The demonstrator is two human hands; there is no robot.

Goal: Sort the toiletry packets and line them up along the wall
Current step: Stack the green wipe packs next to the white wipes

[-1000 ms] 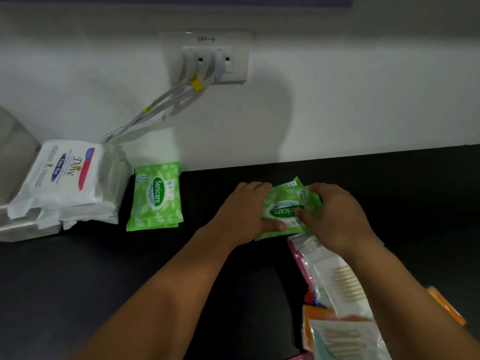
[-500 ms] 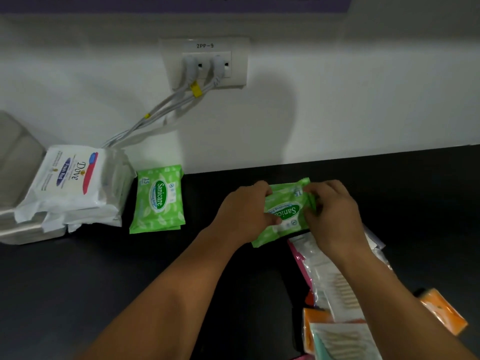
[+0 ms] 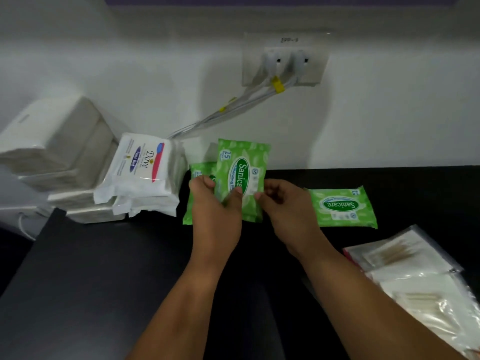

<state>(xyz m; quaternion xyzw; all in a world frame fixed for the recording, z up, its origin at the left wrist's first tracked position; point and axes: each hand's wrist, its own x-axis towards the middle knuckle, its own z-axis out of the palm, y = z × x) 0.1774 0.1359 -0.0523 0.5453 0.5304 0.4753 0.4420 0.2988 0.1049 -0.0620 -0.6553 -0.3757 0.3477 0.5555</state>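
My left hand [image 3: 213, 203] grips a green Sanicare wipes packet [image 3: 240, 172], held upright and leaning toward the white wall. Behind it, another green Sanicare packet [image 3: 198, 175] lies by the wall, mostly hidden by my left hand. My right hand [image 3: 283, 203] touches the held packet's lower right edge with its fingertips, fingers curled. A third green Sanicare packet [image 3: 340, 207] lies flat on the black counter [image 3: 104, 281] to the right of my right hand.
White Dove packets [image 3: 142, 175] are stacked at the left by the wall, with plain white packs [image 3: 54, 144] further left. Clear bags of cotton swabs [image 3: 405, 258] lie at the lower right. A wall socket [image 3: 283, 61] with white cables hangs above.
Both hands carried one green packet leftward to the packet by the wall and stood it up. Another green packet stayed on the counter at the right. The camera turned left.
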